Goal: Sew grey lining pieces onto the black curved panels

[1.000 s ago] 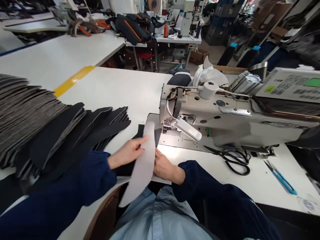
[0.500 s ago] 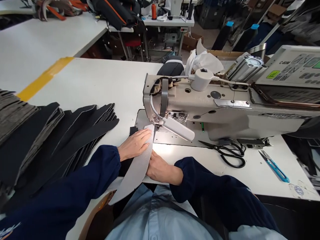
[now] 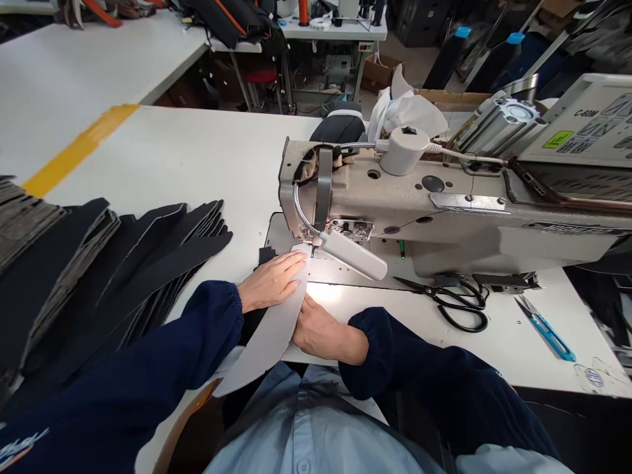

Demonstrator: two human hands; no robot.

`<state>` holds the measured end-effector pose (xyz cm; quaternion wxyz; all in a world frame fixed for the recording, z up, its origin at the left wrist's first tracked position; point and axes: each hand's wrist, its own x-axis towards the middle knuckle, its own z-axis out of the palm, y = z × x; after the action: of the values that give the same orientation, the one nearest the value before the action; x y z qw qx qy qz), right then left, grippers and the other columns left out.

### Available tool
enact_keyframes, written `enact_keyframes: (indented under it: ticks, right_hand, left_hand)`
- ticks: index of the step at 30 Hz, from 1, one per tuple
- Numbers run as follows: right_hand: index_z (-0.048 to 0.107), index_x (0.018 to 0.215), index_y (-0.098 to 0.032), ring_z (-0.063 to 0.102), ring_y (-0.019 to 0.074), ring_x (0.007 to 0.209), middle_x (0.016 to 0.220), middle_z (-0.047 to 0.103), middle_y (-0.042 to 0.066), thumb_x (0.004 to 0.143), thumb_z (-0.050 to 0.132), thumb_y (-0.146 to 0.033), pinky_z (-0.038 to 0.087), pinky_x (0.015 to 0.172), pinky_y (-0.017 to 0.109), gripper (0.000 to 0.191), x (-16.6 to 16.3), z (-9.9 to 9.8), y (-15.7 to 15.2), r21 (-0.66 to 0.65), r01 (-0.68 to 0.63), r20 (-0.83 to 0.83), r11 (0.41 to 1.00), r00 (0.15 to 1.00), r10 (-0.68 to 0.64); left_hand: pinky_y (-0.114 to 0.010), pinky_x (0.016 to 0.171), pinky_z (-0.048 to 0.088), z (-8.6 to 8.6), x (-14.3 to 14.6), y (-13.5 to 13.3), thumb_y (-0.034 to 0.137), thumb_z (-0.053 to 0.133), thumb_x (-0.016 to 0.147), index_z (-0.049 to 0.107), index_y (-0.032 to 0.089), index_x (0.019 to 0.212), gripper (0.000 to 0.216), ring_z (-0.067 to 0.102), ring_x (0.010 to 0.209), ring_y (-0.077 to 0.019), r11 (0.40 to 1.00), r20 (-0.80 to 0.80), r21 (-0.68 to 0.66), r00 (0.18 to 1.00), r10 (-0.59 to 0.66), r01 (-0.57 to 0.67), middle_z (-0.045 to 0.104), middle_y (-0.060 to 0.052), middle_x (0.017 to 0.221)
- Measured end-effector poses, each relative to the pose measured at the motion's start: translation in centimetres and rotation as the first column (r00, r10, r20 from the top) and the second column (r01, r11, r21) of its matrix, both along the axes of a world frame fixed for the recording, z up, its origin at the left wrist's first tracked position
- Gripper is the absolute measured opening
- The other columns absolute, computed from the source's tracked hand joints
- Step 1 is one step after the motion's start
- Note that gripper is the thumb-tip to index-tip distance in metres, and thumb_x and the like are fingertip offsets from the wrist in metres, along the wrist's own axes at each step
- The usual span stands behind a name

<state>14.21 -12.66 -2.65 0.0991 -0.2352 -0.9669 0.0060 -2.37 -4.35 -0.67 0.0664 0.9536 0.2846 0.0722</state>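
Left hand (image 3: 272, 280) lies flat on the grey piece (image 3: 269, 342). Can't tell if the right hand (image 3: 316, 329) grips; I'd feed slow, not crowding the sewing machine (image 3: 405, 204).

The left hand (image 3: 274, 280) lies flat on a gray piece (image 3: 261, 355), whose far end is at the sewing machine (image 3: 395, 187), near its lamp (image 3: 354, 255). The right hand (image 3: 318, 329) holds the piece's right edge. Dark pieces (image 3: 162, 263) fan across the table (image 3: 207, 148) leftward; scissors (image 3: 459, 306) and blue snips (image 3: 549, 334) lie to the right.
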Motion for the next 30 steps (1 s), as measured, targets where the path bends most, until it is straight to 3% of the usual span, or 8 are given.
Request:
enact_keyframes:
  ticks: [7,11,16,21,24,30]
  right_hand:
    - [0.072,0.097,-0.013,0.062,0.0308,0.095,0.096,0.071,0.014,0.085,0.056,-0.011,0.039,0.099,0.061,0.020,0.4,1.0,-0.1,-0.034,0.010,0.092,0.999,0.996,-0.007]
    - [0.072,0.097,-0.016,0.061,0.0308,0.096,0.094,0.071,0.013,0.086,0.055,-0.010,0.037,0.099,0.064,0.021,0.6,2.1,-0.1,-0.062,-0.010,0.155,0.998,0.988,0.020]
    - [0.071,0.097,-0.014,0.063,0.0315,0.095,0.094,0.072,0.015,0.085,0.054,-0.009,0.045,0.089,0.058,0.021,0.6,3.7,-1.4,-0.079,0.006,0.211,0.997,0.977,0.011]
    - [0.065,0.098,-0.006,0.067,0.0283,0.079,0.086,0.071,0.018,0.084,0.048,-0.006,0.051,0.072,0.043,0.022,0.1,5.1,-3.6,-0.062,-0.082,0.119,0.995,0.989,0.089]
    - [0.062,0.096,-0.006,0.065,0.0240,0.066,0.075,0.069,0.015,0.085,0.044,-0.006,0.050,0.062,0.036,0.021,0.0,5.5,-4.2,-0.075,-0.113,0.052,0.991,0.992,0.117]
    - [0.062,0.090,-0.007,0.065,0.0247,0.069,0.076,0.069,0.016,0.084,0.045,-0.005,0.050,0.066,0.037,0.017,-0.4,4.8,-3.6,-0.075,-0.071,0.067,0.995,0.995,0.076]
  left_hand:
    - [-0.040,0.110,0.041,0.1,1.1,0.1,0.022,0.036,0.096,0.053,0.007,0.128,0.040,0.045,0.132,-0.0242,1.000,-0.042,-0.012,0.999,0.000,-0.001,0.057,-0.016,0.131]
    - [-0.038,0.112,0.038,0.5,0.7,0.1,0.012,0.036,0.092,0.053,0.006,0.128,0.041,0.043,0.135,-0.0234,0.999,-0.089,-0.035,0.996,-0.020,0.017,0.054,-0.016,0.136]
    - [-0.044,0.118,0.025,3.4,-1.4,-1.8,0.007,0.046,0.081,0.049,0.011,0.133,0.052,0.043,0.134,-0.0230,0.970,-0.188,-0.152,0.958,-0.218,0.191,0.053,-0.013,0.138]
    - [-0.049,0.117,0.022,5.6,-2.8,-5.2,0.020,0.056,0.079,0.052,0.017,0.130,0.051,0.049,0.126,-0.0270,0.952,-0.248,-0.186,0.926,-0.284,0.242,0.058,-0.013,0.128]
    - [-0.047,0.115,0.025,5.3,-2.8,-6.1,0.025,0.061,0.077,0.057,0.017,0.122,0.046,0.046,0.128,-0.0299,0.957,-0.282,-0.145,0.916,-0.284,0.251,0.054,-0.013,0.135]
    - [-0.041,0.116,0.024,3.8,-2.6,-5.4,0.016,0.054,0.085,0.057,0.018,0.125,0.041,0.046,0.130,-0.0230,0.977,-0.337,-0.058,0.917,-0.211,0.203,0.053,-0.009,0.140]
